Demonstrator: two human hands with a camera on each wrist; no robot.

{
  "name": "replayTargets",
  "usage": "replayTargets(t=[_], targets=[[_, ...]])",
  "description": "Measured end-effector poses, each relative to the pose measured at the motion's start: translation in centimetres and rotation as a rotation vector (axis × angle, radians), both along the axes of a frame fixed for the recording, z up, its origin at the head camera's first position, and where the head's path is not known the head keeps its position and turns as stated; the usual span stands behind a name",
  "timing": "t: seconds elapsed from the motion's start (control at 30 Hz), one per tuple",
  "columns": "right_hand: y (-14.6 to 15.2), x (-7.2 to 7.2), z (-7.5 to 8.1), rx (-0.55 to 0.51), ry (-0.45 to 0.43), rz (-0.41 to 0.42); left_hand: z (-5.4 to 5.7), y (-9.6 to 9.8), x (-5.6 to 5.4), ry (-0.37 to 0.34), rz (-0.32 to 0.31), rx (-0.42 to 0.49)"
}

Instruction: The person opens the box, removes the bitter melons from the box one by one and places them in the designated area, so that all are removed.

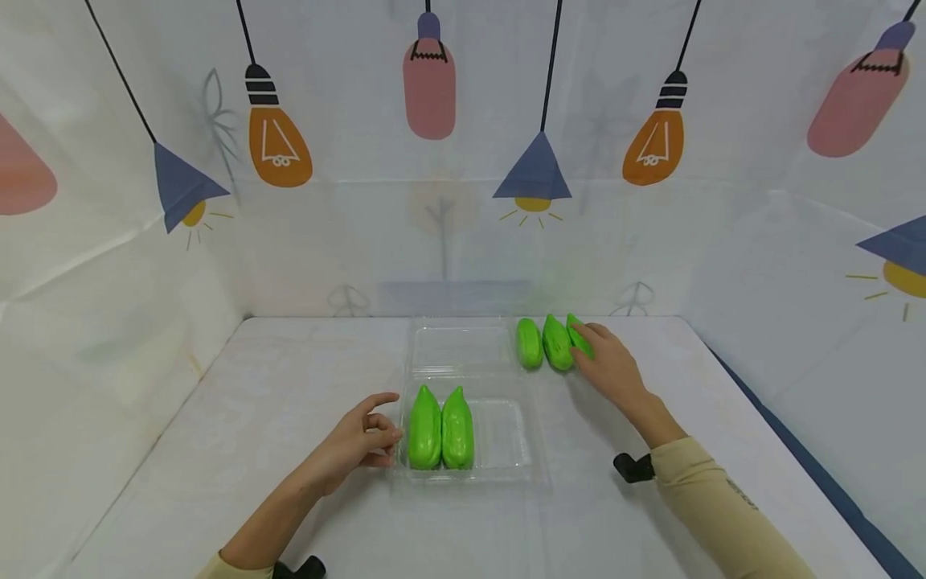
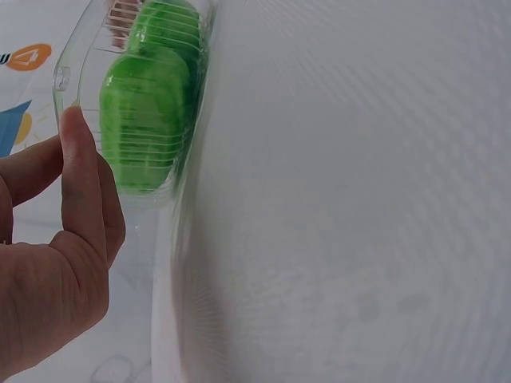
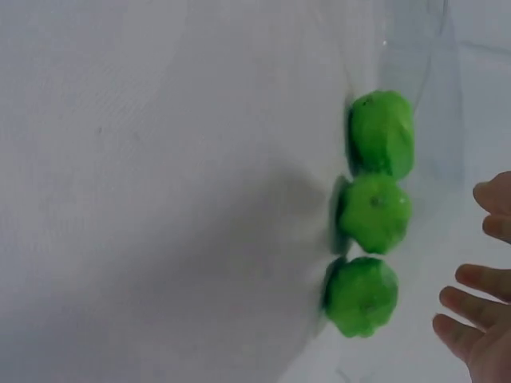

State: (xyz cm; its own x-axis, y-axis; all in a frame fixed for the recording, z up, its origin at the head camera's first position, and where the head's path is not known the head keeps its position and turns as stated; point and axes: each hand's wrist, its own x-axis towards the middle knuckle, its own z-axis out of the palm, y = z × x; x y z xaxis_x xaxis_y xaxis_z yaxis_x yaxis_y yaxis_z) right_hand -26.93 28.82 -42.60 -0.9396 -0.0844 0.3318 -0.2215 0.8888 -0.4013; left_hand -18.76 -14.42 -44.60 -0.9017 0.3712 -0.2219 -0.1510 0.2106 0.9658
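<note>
A clear plastic clamshell box [image 1: 506, 466] lies unfolded on the table, its lid [image 1: 463, 326] laid back behind the base. Two glossy green, elongated model vegetables with pointed tips [image 1: 424, 430] lie side by side in the base's left part. My left hand [image 1: 354, 442] is at the box's left side, fingers loosely bent; in the left wrist view a fingertip [image 2: 73, 120] meets the rim. Three more green vegetables [image 1: 557, 344] stand in a row right of the lid. My right hand [image 1: 611, 366] reaches over the rightmost vegetable [image 3: 362, 296], fingers spread and partly covering it in the head view.
A white cloth-covered table [image 1: 275, 402] carries everything. Behind it hangs a pale curtain [image 1: 347, 225] printed with lamps and bulbs. Black wrist mounts [image 1: 635, 468] sit under both forearms. A blue strip [image 1: 810, 466] runs along the table's right side.
</note>
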Motion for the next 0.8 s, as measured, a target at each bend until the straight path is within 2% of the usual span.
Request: replayTargets(t=[0.27,0.43,0.8], targets=[[-3.0,1.0,1.4,0.018,0.015,0.116,-0.1,0.1,-0.1,0.003,-0.002,-0.001],[-5.1,2.1,1.8,0.011,0.033,0.200,0.0,0.2,0.0,-0.001,0.004,-0.004],[-8.7,3.7,1.4,0.004,0.021,0.341,0.2,0.1,0.2,-0.005,0.011,-0.011]])
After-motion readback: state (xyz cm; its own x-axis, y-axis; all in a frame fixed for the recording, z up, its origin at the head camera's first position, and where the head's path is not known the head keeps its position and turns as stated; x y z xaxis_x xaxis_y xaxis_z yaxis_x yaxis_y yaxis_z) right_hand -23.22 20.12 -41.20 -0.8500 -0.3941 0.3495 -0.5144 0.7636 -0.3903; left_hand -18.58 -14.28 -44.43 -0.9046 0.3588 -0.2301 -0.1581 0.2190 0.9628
